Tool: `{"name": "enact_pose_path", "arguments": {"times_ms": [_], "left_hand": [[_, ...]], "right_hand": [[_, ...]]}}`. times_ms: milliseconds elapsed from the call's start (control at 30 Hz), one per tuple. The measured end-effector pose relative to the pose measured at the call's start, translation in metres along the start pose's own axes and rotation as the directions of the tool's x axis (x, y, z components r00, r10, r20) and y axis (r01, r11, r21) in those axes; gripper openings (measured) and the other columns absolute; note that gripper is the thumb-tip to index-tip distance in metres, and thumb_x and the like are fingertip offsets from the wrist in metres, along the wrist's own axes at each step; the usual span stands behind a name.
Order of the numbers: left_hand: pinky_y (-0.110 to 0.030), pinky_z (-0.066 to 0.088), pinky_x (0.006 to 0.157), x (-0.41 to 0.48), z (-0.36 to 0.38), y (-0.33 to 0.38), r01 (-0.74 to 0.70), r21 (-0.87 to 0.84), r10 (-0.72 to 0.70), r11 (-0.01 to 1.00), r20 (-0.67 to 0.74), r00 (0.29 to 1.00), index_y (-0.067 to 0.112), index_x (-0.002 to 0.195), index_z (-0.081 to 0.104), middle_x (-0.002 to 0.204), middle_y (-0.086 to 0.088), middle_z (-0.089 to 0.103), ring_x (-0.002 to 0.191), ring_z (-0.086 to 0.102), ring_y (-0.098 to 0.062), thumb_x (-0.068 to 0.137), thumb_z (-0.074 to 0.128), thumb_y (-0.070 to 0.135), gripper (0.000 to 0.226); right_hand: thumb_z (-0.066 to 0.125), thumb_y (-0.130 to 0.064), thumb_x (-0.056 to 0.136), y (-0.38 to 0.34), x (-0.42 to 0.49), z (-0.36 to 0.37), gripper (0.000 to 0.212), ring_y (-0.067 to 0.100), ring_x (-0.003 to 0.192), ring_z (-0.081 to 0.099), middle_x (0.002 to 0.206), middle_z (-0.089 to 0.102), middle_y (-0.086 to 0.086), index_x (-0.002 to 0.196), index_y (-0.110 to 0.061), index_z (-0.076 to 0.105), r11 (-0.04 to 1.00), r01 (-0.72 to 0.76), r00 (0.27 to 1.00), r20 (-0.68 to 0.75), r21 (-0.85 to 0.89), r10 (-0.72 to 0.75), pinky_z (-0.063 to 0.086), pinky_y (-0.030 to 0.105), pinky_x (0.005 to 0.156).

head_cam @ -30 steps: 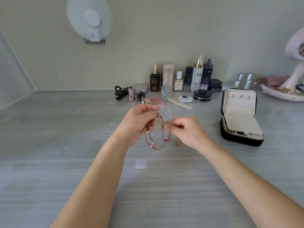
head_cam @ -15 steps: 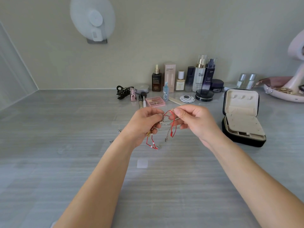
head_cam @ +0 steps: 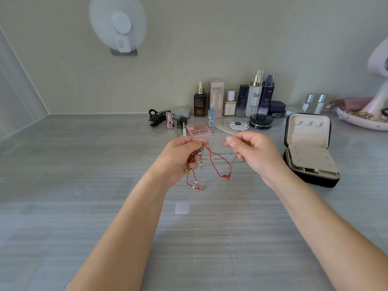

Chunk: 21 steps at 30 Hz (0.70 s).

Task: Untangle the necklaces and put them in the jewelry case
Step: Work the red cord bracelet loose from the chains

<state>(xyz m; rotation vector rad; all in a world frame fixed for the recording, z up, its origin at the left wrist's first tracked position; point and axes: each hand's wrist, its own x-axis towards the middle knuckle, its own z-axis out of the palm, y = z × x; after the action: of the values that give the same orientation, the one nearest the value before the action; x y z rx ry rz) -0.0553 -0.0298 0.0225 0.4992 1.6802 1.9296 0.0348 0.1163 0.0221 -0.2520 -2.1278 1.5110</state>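
Left hand (head_cam: pixel 180 158): fingers curled tight round the knotted clump of necklaces (head_cam: pixel 199 153), held up above the bench (head_cam: pixel 84 164).

Right hand (head_cam: pixel 254 154): thumb and forefinger pinch one thin gold-toned chain (head_cam: pixel 216 142), other fingers loosely curled. The chain runs taut from the clump up to the pinch.

Red cord (head_cam: pixel 218 158) comes out of the clump. One loop sags between the hands. A second bit with white beads dangles below the left hand, close to the bench; can't tell if it touches.

Silver chains (head_cam: pixel 220 162) run roughly level from the clump toward the heel of the right hand. Whether that hand grips them too, can't tell.

Jewelry case (head_cam: pixel 315 179): on the bench to the right of the right hand, apart from it, open with the lid upright. Beige insert looks bare, and the front compartments are too small to read.

Behind the hands, by the wall: cosmetic bottles (head_cam: pixel 254 95), pink palette (head_cam: pixel 198 129), hair claw (head_cam: pixel 156 120). A white dish (head_cam: pixel 361 124) sits at far right.

Progress, my read: early. Strands are bunched in one knot, only one chain is being teased out, and nothing visible is stored. Left to do: free each necklace, then carry each over and lay it in the case.
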Motion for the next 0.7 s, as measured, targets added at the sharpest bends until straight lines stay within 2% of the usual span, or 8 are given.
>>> {"name": "enact_pose_path", "arguments": {"times_ms": [67, 133, 233, 300, 400, 500, 633, 700], "left_hand": [[-0.016, 0.027, 0.035, 0.0001, -0.0017, 0.0007, 0.002, -0.05, -0.002, 0.999, 0.007, 1.0, 0.005, 0.082, 0.06, 0.069, -0.004, 0.049, 0.043, 0.042, -0.007, 0.094, 0.043, 0.001, 0.021], [-0.015, 0.026, 0.035, 0.0003, -0.0024, 0.0009, 0.004, -0.069, -0.003, 0.998, 0.016, 1.0, 0.006, 0.081, 0.059, 0.068, -0.004, 0.049, 0.043, 0.042, -0.007, 0.094, 0.042, 0.001, 0.022], [-0.015, 0.025, 0.034, 0.001, 0.0002, -0.0017, 0.014, -0.009, -0.014, 1.0, 0.01, 1.0, 0.007, 0.081, 0.06, 0.069, -0.003, 0.049, 0.044, 0.043, -0.006, 0.094, 0.043, 0.001, 0.021], [-0.014, 0.027, 0.034, 0.001, 0.0032, -0.0053, 0.024, 0.064, -0.024, 0.998, 0.009, 1.0, 0.009, 0.081, 0.06, 0.069, -0.002, 0.049, 0.047, 0.043, -0.007, 0.093, 0.046, 0.003, 0.02], [-0.014, 0.028, 0.034, -0.0001, 0.0068, -0.0085, 0.058, 0.115, -0.062, 0.992, 0.031, 0.998, 0.008, 0.085, 0.06, 0.072, -0.003, 0.049, 0.051, 0.043, -0.008, 0.093, 0.048, 0.005, 0.015], [-0.015, 0.029, 0.034, -0.0004, 0.0072, -0.0085, 0.078, 0.13, -0.084, 0.988, 0.038, 0.996, 0.009, 0.085, 0.061, 0.076, -0.003, 0.051, 0.051, 0.044, -0.008, 0.093, 0.05, 0.006, 0.013], [-0.015, 0.03, 0.034, -0.0013, 0.0073, -0.0078, 0.084, 0.129, -0.091, 0.988, 0.051, 0.995, 0.009, 0.085, 0.061, 0.076, -0.003, 0.055, 0.05, 0.046, -0.007, 0.092, 0.051, 0.006, 0.012], [-0.015, 0.032, 0.034, -0.0016, 0.0062, -0.0073, 0.079, 0.122, -0.084, 0.989, 0.041, 0.996, 0.01, 0.086, 0.061, 0.073, -0.002, 0.056, 0.048, 0.05, -0.006, 0.092, 0.052, 0.006, 0.011]], "right_hand": [[0.059, -0.021, 0.088, -0.0004, -0.0007, -0.0018, 0.02, 0.009, 0.053, 0.038, 0.054, 0.045, -0.003, 0.069, -0.022, 0.065, 1.0, 0.003, 1.0, -0.007, -0.01, -0.003, 0.034, 0.022, 0.057], [0.059, -0.021, 0.089, -0.0009, -0.0014, -0.003, 0.02, 0.009, 0.052, 0.039, 0.055, 0.047, -0.002, 0.069, -0.022, 0.064, 1.0, 0.001, 1.0, -0.017, 0.01, -0.001, 0.034, 0.021, 0.055], [0.054, -0.019, 0.092, -0.0023, -0.0024, -0.0029, 0.02, 0.005, 0.043, 0.044, 0.05, 0.055, -0.005, 0.072, -0.017, 0.06, 0.995, -0.021, 1.0, -0.004, 0.098, 0.022, 0.036, 0.014, 0.047], [0.05, -0.019, 0.094, -0.003, -0.003, -0.0015, 0.02, 0.006, 0.041, 0.048, 0.049, 0.059, -0.004, 0.075, -0.016, 0.056, 0.991, -0.044, 0.999, 0.016, 0.127, 0.043, 0.036, 0.016, 0.044], [0.049, -0.018, 0.094, -0.0023, -0.0037, -0.0013, 0.019, 0.008, 0.043, 0.051, 0.051, 0.06, -0.003, 0.077, -0.015, 0.056, 0.988, -0.029, 0.999, 0.029, 0.154, 0.025, 0.038, 0.02, 0.046], [0.05, -0.016, 0.093, -0.0001, -0.0031, -0.0029, 0.019, 0.008, 0.048, 0.049, 0.053, 0.057, -0.006, 0.076, -0.014, 0.059, 0.976, -0.006, 0.999, 0.047, 0.216, -0.005, 0.042, 0.018, 0.05], [0.052, -0.013, 0.09, 0.0008, -0.0008, -0.004, 0.018, 0.009, 0.052, 0.051, 0.057, 0.058, -0.004, 0.076, -0.009, 0.062, 0.937, -0.058, 0.996, 0.087, 0.345, 0.03, 0.046, 0.018, 0.055], [0.053, -0.013, 0.09, 0.0004, -0.0003, -0.0054, 0.018, 0.009, 0.052, 0.049, 0.057, 0.056, -0.004, 0.076, -0.009, 0.063, 0.939, -0.068, 0.996, 0.081, 0.338, 0.043, 0.045, 0.019, 0.056]]}}
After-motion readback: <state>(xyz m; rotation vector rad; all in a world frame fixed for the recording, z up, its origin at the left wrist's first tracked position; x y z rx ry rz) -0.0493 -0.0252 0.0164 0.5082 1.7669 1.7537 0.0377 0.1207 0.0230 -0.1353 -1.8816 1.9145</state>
